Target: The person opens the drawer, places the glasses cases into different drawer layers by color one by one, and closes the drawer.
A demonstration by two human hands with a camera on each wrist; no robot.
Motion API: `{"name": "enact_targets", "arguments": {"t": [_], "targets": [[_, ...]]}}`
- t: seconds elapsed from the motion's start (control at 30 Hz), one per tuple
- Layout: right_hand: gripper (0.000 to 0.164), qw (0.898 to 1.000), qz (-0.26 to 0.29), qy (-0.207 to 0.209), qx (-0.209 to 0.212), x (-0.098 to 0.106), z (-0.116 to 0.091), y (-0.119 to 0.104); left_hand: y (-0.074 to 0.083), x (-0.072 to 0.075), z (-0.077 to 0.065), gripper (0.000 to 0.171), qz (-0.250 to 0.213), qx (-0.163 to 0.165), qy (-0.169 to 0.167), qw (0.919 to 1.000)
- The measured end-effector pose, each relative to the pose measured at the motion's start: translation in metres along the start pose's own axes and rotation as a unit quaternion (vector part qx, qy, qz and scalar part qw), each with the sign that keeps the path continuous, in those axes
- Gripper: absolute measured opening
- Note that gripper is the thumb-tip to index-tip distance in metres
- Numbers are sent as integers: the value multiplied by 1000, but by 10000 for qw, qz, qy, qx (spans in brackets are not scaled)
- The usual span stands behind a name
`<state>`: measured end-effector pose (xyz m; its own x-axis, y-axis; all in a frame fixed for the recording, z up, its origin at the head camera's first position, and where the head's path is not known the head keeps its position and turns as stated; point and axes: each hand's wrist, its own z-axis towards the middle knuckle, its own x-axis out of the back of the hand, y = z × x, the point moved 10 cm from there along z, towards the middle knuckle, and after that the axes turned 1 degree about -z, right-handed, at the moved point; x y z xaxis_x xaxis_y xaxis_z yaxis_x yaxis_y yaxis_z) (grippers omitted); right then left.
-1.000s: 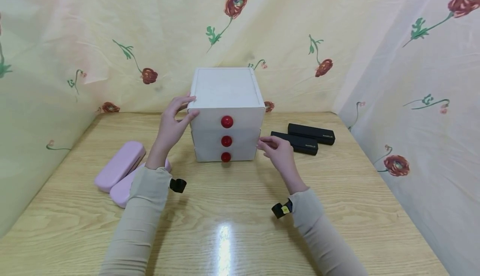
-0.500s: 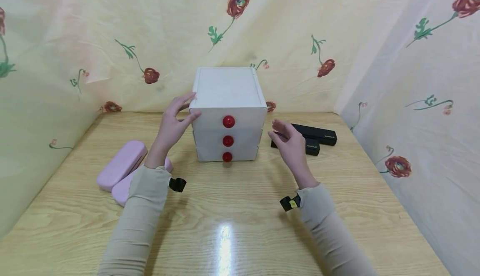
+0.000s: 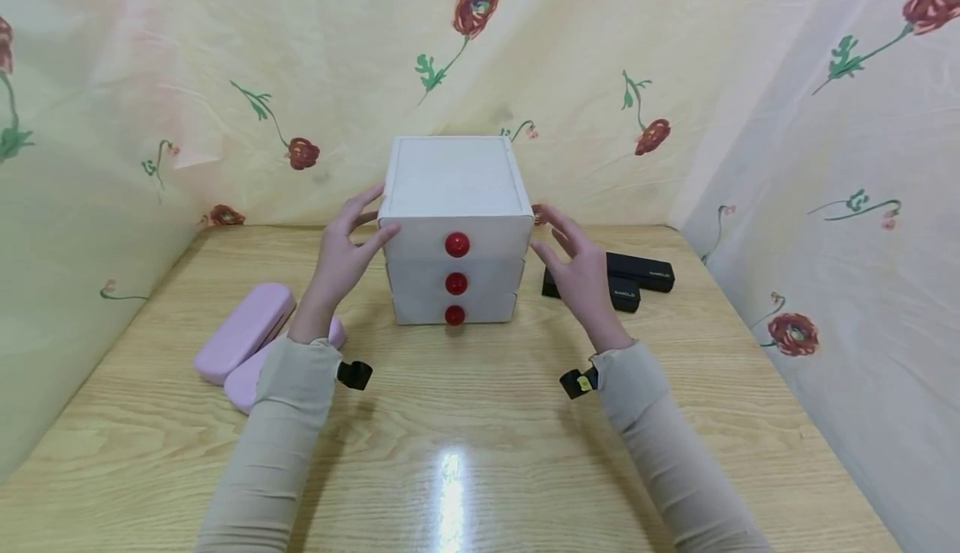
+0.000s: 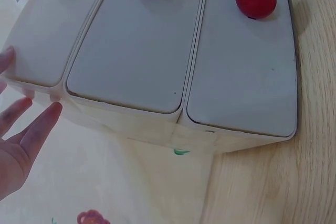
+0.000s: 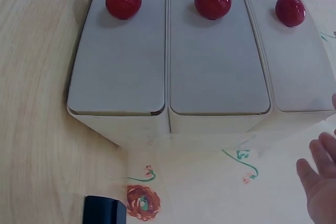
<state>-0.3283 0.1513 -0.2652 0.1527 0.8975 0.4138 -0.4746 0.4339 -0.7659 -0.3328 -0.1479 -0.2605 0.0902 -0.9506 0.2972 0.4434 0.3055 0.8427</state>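
A white cabinet (image 3: 457,178) with three stacked drawers stands at the back middle of the table, and all its drawers sit closed. Each drawer front bears a round red knob (image 3: 457,244). My left hand (image 3: 343,248) is at the cabinet's upper left corner, its thumb over the top drawer's front and its fingers extended along the side. Across from it, my right hand (image 3: 582,273) reaches beside the upper right corner with fingers spread and nothing held. In the right wrist view, the fingers of the right hand (image 5: 321,182) appear next to the cabinet's side (image 5: 215,124).
Two lilac cases (image 3: 243,332) lie at the left on the wooden table (image 3: 405,444), one partly behind the left sleeve. Two long black boxes (image 3: 648,273) lie at the right, partly behind the right hand. Flower-printed cloth (image 3: 360,61) hangs behind and at the sides.
My right hand has left the cabinet's lower right side, moved outward, then up to beside the upper corner, its fingers spreading. The left hand stays at the upper left corner.
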Motion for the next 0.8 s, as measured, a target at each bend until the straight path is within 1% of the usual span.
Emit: {"name": "enact_targets", "arguments": {"t": [0.13,0.2,0.37,0.53,0.8], "targets": [[52,9997,-22,-74,217,-2,4,-5,2,3,-1,55,-62,-179,91,9998],[52,9995,-18,-132,291,-4,7,-6,2,4,-3,54,-25,-200,100,9997],[55,9986,13,-364,388,-8,11,-8,1,5,-7,54,138,-100,73,9998],[57,9970,27,-597,483,-14,15,-9,2,10,-11,52,282,-57,157,9995],[58,9954,-77,-723,618,-19,20,-10,2,18,-24,53,330,0,194,9993]]}}
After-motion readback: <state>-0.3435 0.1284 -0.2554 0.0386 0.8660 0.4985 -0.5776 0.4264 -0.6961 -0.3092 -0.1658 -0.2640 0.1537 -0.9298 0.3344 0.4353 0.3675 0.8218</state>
